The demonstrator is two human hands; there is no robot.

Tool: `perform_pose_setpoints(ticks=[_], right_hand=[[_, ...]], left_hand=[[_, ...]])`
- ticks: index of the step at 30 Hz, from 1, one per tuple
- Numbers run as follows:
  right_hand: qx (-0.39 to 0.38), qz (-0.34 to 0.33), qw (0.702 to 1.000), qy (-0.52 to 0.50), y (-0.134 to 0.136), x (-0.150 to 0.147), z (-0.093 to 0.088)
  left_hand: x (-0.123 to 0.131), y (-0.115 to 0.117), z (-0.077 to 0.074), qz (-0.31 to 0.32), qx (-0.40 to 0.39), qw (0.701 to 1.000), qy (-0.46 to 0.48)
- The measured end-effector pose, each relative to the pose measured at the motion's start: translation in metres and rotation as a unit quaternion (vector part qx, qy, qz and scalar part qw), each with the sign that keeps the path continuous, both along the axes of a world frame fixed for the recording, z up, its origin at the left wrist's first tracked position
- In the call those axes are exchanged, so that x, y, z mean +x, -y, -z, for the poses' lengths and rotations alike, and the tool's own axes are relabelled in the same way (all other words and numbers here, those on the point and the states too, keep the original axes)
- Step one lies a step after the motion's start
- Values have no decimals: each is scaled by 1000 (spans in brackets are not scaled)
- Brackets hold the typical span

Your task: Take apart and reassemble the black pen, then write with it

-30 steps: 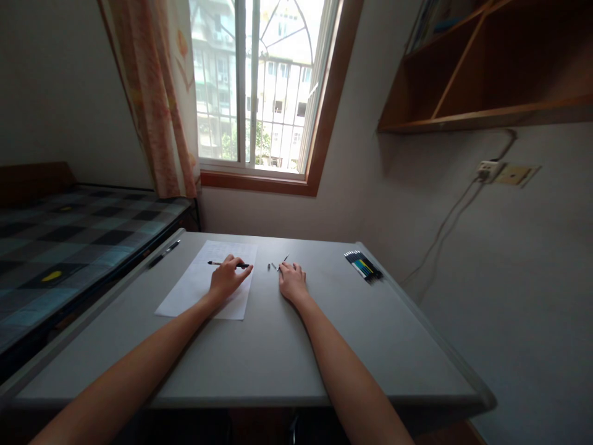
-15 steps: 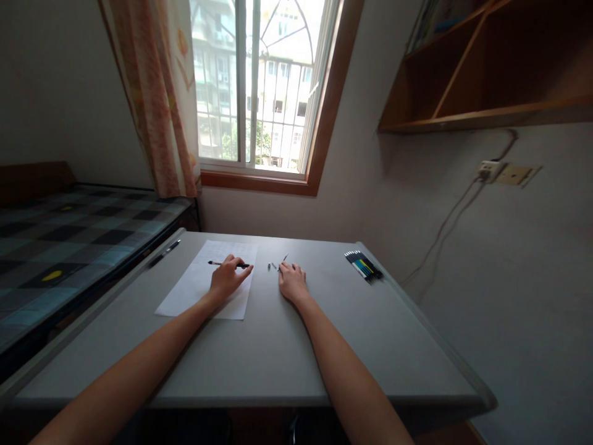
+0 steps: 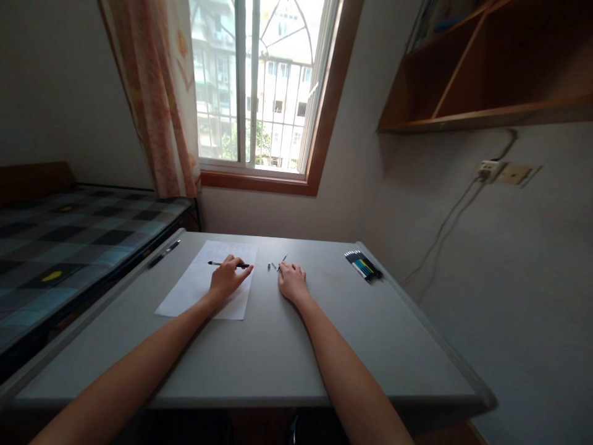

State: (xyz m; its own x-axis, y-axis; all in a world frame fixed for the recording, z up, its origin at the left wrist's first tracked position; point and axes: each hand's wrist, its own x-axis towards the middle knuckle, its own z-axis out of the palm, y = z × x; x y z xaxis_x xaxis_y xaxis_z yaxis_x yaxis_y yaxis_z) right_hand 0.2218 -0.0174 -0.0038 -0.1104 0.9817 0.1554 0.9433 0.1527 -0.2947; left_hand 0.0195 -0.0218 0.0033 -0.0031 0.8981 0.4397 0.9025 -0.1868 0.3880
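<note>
My left hand (image 3: 226, 278) rests over a sheet of paper (image 3: 194, 296), its fingers closed on a black pen barrel (image 3: 217, 263) that lies crosswise and sticks out on both sides. On the desk to the right of the paper, my right hand (image 3: 293, 281) has curled fingers, thumb and fingertips at a thin dark pen refill (image 3: 284, 258). Between the hands lie a small pen tip piece (image 3: 269, 266) and what looks like a tiny spring (image 3: 273, 266). Faint lines of writing show on the paper's upper part.
A pack of several pens (image 3: 364, 266) lies at the desk's right side. Another dark pen (image 3: 164, 254) lies near the left edge of the grey desk (image 3: 241, 361). A bed (image 3: 92, 216) stands to the left, and a wooden shelf (image 3: 482, 114) hangs at upper right.
</note>
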Motion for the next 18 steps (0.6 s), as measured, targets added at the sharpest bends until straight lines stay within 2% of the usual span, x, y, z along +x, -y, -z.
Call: perform_pose_setpoints(ticks=[18], right_hand=[[-5,-1,1000,16,3,-1,-4]], left_hand=[[2,3,-4,-4,-17,1000,2]])
